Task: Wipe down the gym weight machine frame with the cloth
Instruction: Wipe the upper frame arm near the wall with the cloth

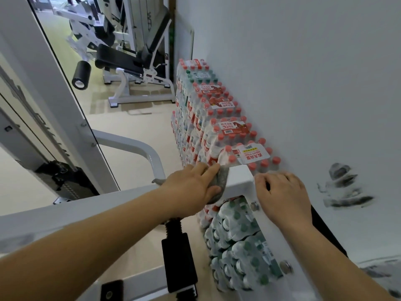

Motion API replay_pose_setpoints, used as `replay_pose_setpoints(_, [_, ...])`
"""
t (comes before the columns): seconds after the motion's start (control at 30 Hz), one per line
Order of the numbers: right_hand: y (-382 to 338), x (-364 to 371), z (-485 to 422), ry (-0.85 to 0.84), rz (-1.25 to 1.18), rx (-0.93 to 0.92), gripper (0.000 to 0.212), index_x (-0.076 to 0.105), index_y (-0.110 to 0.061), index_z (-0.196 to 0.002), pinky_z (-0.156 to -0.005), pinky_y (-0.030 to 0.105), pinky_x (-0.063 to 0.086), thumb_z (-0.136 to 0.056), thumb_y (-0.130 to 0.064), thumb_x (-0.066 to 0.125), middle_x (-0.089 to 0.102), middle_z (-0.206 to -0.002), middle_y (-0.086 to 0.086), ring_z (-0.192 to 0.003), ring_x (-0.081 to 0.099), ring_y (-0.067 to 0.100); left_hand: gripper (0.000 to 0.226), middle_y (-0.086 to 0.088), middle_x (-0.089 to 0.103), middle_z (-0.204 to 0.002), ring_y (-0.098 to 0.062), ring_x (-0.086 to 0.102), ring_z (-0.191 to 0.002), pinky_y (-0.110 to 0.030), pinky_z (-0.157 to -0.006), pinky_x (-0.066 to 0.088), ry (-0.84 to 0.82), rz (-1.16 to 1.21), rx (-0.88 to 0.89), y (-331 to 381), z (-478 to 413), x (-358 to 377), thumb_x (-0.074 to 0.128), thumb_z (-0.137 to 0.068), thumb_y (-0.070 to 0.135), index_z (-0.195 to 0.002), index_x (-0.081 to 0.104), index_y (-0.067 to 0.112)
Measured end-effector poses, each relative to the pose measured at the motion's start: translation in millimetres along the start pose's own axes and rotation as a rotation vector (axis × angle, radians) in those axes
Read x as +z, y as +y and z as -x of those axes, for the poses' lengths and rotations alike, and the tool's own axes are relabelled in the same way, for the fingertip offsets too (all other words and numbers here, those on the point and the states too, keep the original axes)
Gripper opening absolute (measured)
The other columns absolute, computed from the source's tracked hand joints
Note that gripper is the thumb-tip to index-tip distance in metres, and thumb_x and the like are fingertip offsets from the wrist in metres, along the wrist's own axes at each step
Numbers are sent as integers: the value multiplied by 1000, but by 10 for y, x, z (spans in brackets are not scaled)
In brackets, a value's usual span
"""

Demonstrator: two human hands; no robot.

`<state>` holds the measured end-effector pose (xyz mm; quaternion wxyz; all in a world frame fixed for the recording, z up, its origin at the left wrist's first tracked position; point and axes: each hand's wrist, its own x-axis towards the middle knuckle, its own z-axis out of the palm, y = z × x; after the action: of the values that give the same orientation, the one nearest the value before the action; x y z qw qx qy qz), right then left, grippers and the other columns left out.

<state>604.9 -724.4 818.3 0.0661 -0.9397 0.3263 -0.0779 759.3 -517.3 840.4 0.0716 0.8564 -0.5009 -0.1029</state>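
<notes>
A white steel bar of the weight machine frame (237, 181) runs across the middle of the view, ending in a corner near the wall. My left hand (191, 187) presses a grey cloth (221, 181) flat against the top of that bar; a corner of the cloth pokes out behind my wrist. My right hand (282, 196) grips the bar's end just right of the cloth, fingers curled over its edge. The black weight stack (63, 181) stands between white uprights at the left.
Shrink-wrapped packs of water bottles (217, 118) are stacked along the white wall (303, 72), right beside and under the bar. Dark smudges (345, 187) mark the wall at right. Another bench machine (130, 61) stands farther back on the beige floor.
</notes>
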Motion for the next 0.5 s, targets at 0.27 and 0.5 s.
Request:
replay_pose_setpoints(0.27, [-30, -47, 45, 20, 19, -16, 60, 70, -32, -108, -113, 47, 35, -102, -66, 21, 69, -117, -5, -121, 52, 20, 64, 4, 27, -162, -26, 35, -142, -46, -109, 39, 12, 44, -10, 406, -346, 55, 18, -102, 64, -159, 8, 39])
replay_pose_setpoints(0.5, [-56, -54, 42, 7, 45, -7, 76, 70, -27, -116, -117, 50, 31, -101, -70, 10, 67, -126, 1, -127, 50, 25, 77, 8, 22, -166, -19, 21, -151, -48, -123, 18, 55, 134, -161, 13, 261, 57, -6, -91, 76, -159, 9, 42])
